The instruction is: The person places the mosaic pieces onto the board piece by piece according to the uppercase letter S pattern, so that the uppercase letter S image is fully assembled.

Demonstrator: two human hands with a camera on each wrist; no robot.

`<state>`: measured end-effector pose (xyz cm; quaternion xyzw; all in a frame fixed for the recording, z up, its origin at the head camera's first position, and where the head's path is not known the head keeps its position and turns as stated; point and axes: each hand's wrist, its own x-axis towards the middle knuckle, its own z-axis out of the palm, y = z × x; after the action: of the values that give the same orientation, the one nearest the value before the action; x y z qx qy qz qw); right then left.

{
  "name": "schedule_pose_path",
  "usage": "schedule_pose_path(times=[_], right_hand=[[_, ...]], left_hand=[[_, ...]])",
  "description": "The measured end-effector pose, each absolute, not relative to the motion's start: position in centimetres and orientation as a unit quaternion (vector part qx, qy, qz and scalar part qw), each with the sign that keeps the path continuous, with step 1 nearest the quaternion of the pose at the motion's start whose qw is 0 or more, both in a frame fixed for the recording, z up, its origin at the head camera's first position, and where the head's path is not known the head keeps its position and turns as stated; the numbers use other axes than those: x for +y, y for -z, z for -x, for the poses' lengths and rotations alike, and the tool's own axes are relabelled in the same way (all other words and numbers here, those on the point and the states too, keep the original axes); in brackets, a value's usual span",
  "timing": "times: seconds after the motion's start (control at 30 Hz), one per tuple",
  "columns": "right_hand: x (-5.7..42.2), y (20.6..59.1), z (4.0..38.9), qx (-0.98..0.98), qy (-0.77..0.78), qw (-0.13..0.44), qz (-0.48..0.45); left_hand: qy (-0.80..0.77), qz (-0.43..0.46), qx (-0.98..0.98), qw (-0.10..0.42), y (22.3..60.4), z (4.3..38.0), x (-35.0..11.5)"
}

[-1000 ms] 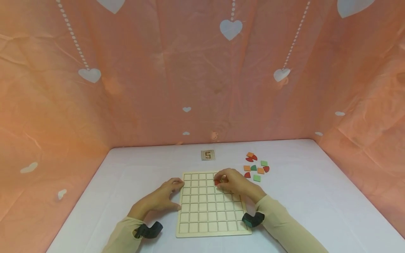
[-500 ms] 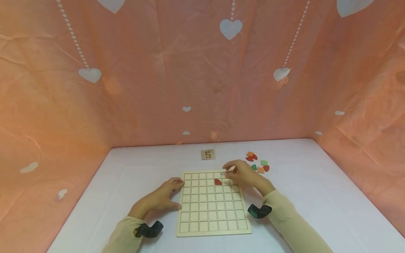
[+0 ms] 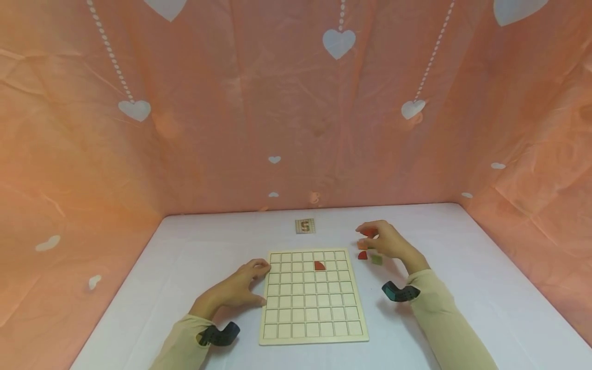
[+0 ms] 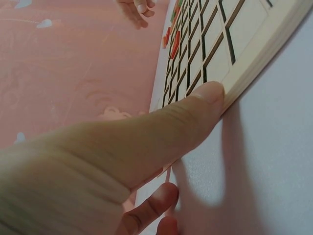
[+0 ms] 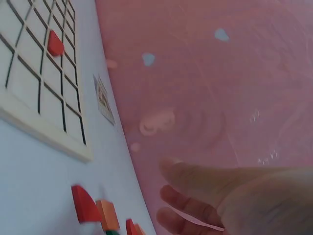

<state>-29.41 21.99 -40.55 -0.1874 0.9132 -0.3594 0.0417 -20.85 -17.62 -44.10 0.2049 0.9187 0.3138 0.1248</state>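
Evidently, the red piece [image 3: 319, 265] lies released on the board [image 3: 298, 301], lower centre, whose edge the unclenched left hand [image 3: 236, 285] touches, while the right hand [image 3: 389, 240], since moved toward lower right, reaches, grasping nothing visible, over loose pieces [image 3: 363, 255], apparently the remaining work.

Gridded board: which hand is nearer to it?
Left. The left hand touches the left edge of the gridded board; the right hand is beyond its far right corner, by the loose pieces.
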Motion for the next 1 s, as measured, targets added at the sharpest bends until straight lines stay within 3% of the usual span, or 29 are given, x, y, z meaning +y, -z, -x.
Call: schedule_pose_path(times=[0.43,1.0], right_hand=[[25.7,42.0,30.0,0.937,0.319,0.086,0.117],[26.4,42.2,29.8,0.958,0.258,0.102,0.066]], left_hand=[[-0.315,-0.203,0.919,0.125,44.2,20.9,-17.5],[-0.312,-0.206,0.919,0.126,44.1,20.9,-17.6]])
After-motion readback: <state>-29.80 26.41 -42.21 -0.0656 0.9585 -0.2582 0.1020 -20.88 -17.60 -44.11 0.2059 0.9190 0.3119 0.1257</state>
